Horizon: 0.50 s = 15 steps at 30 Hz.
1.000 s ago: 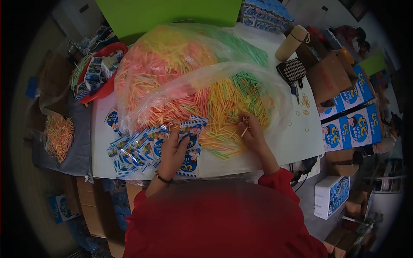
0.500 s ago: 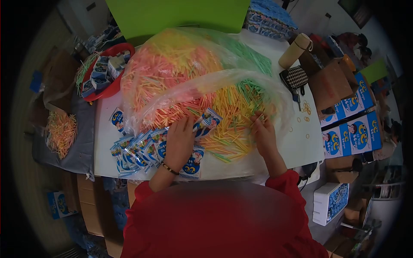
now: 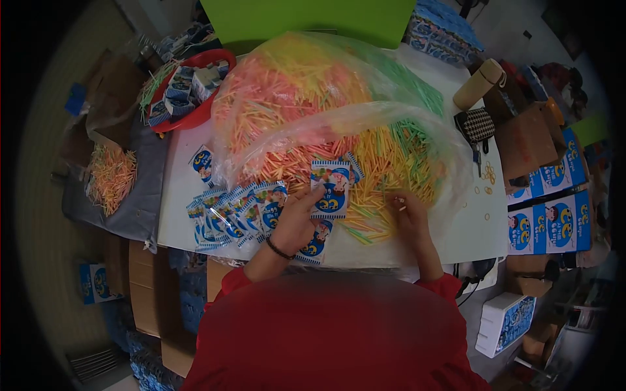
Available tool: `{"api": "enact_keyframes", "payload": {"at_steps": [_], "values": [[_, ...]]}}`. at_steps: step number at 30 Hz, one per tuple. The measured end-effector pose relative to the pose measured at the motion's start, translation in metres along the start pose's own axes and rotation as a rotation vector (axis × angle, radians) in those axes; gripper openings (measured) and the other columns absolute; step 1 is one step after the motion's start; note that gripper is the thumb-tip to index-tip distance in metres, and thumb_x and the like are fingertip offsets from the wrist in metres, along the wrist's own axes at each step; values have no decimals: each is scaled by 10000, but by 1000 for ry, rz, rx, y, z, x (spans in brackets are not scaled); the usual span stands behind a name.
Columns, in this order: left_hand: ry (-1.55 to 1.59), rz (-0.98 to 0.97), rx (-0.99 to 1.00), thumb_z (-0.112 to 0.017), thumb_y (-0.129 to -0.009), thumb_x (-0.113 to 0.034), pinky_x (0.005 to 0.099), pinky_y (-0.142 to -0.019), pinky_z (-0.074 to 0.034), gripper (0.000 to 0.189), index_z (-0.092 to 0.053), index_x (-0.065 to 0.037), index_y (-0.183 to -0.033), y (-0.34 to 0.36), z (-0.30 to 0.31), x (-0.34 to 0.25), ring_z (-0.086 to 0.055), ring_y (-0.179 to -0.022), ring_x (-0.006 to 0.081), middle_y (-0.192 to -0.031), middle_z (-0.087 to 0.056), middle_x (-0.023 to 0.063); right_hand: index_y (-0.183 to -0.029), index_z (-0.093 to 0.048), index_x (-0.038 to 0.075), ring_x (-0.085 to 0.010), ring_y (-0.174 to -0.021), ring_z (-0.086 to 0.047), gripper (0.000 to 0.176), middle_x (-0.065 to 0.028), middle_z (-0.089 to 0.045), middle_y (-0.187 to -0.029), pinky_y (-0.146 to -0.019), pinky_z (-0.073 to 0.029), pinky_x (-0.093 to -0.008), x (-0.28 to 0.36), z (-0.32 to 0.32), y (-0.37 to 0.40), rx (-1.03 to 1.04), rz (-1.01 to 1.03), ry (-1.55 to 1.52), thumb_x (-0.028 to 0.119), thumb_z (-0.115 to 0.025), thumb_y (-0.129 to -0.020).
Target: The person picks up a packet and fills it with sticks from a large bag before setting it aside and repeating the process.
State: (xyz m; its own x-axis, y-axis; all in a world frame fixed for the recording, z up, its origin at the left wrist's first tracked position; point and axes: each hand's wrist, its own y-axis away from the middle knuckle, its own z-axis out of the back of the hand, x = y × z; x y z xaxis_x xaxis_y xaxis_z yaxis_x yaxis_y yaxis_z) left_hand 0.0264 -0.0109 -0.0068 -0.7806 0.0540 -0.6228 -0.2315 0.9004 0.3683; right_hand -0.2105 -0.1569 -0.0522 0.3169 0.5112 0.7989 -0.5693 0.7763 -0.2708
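My left hand [image 3: 297,225] is closed on a blue and white packet [image 3: 331,189], held flat in front of the loose sticks. Under and below it lies another packet [image 3: 317,241]. Left of that hand, several like packets [image 3: 225,215] overlap in a row on the white table [image 3: 186,146]. My right hand [image 3: 409,218] is over the edge of the yellow and green sticks [image 3: 378,176], fingers curled, slightly blurred; what its fingertips hold, if anything, is too small to name. A large clear plastic bag [image 3: 326,120] of pink, yellow and green sticks lies open behind both hands.
A red basin [image 3: 195,117] of packets stands at the back left, near a grey chair [image 3: 140,195] with a pile of sticks [image 3: 111,179]. At the right are a beige flask [image 3: 479,85], a checked pouch [image 3: 475,125], rubber bands [image 3: 488,174] and printed cartons [image 3: 551,228].
The whole view has shifted, with the table now further right. My left hand has taken hold of a packet, which now faces up. My right hand has drawn slightly back with its fingers curled.
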Motion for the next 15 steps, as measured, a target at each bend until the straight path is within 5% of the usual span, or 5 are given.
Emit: {"api": "enact_keyframes", "payload": {"at_steps": [2, 4, 5, 9, 15], "values": [[-4, 18, -9, -550, -957, -135, 303, -739, -566, 211, -627, -28, -1121, 0, 0, 6, -677, -885, 146, -1021, -690, 50, -1079, -583, 19, -161, -907, -603, 185, -79, -639, -994, -802, -456, -264, 15, 0, 1, 113, 53, -57, 67, -431, -983], [-275, -231, 137, -569, -941, -100, 252, -677, -534, 178, -660, -19, -1071, -2, 6, 16, -655, -820, 98, -963, -688, 23, -1067, -570, 26, -180, -928, -608, 175, -93, -647, -999, -825, -455, -269, 9, 4, 1, -28, -100, -227, 102, -430, -995], [-275, -230, 132, -569, -941, -100, 252, -677, -534, 178, -660, -19, -1071, 0, 10, 19, -655, -820, 98, -963, -688, 23, -1055, -558, 33, -199, -949, -613, 172, -106, -655, -1004, -849, -454, -274, 7, 4, 1, -167, -253, -399, 136, -429, -1007], [-528, -38, 59, -609, -907, -49, 193, -611, -467, 143, -700, -21, -1013, 14, 7, 19, -593, -735, 44, -880, -669, -9, -1049, -526, 50, -234, -1020, -617, 198, -142, -657, -1052, -921, -441, -321, 67, 18, -12, -225, -263, -970, 218, -427, -1020], [-626, -334, 205, -618, -876, 31, 218, -749, -507, 185, -685, 18, -1048, 11, 4, 34, -622, -843, 83, -930, -680, 44, -1051, -494, 74, -302, -1226, -511, 192, -160, -659, -1061, -1041, -359, -407, 131, 1, -16, 10, 19, -1084, 240, -402, -1026]]}}
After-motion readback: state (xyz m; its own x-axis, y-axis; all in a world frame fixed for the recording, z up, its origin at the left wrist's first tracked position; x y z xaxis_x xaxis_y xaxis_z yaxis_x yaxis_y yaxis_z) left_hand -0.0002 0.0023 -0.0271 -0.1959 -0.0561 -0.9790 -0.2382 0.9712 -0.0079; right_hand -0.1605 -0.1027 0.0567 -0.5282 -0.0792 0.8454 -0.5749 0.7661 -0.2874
